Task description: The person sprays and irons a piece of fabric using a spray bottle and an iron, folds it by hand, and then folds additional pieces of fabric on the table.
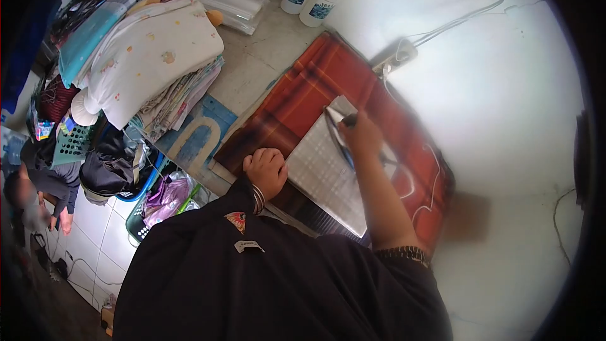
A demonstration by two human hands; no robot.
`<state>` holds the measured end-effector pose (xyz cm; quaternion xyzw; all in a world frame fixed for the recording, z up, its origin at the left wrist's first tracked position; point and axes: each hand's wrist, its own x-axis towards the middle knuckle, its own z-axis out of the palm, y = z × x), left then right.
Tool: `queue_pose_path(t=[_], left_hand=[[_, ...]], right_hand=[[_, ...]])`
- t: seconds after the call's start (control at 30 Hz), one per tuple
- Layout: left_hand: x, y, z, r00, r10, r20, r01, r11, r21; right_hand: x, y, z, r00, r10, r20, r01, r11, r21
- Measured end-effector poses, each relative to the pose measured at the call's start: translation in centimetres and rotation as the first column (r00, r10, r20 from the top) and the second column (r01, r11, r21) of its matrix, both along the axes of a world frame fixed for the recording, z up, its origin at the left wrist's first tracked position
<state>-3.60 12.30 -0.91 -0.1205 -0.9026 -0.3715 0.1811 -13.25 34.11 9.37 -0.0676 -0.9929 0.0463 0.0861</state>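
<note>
My right hand (363,136) is closed around the handle of a clothes iron (338,137). The iron lies over the far part of a folded pale grey cloth (322,173), its underside hidden from me. Beside the cloth's left edge rests my left hand (266,169), knuckles up and fingers curled in, with nothing visible in it. Underneath is a red and dark plaid blanket (290,98) spread on the table. A pale cord (435,180) loops over the blanket right of my right forearm.
A tall stack of folded cloths (158,50) stands at the upper left. Two white labelled bottles (323,3) are by the wall, near a power strip (398,57). Baskets (136,221) and a black bag (107,167) lie lower left. Another person (53,180) is at the far left.
</note>
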Motion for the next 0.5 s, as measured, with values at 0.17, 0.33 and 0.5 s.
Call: queue_pose_path(t=[0.17,0.33,0.5], left_hand=[[0.0,-0.2,-0.1,1.0,0.008,-0.002,-0.008,1.0,0.011],[-0.1,-0.5,0.0,1.0,-0.023,0.021,0.022,1.0,0.022],[-0.2,0.0,-0.1,1.0,-0.007,0.03,0.007,1.0,0.009]], right_hand=[[-3.9,1.8,1.0,0.986,-0.167,0.019,0.167,0.985,-0.038],[-2.1,0.9,2.5,0.924,0.076,0.374,-0.054,0.996,-0.068],[-0.4,-0.7,1.6,0.975,-0.031,0.219,0.042,0.998,-0.045]])
